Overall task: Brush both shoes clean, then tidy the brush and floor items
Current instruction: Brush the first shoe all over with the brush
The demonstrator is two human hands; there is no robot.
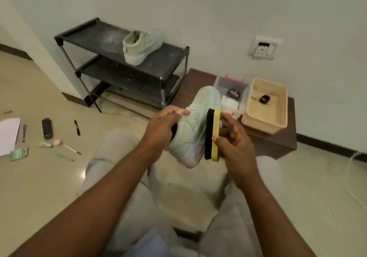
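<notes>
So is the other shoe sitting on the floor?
No, the other shoe sits on the top shelf of the black rack.

Your left hand (162, 126) grips a mint shoe (195, 123) at its opening, toe raised. Your right hand (233, 139) holds a yellow-backed brush (212, 135), its black bristles against the shoe's side. The second shoe (142, 45) sits on the black rack (111, 38). Pens and small items (47, 135) lie scattered on the floor to your left.
</notes>
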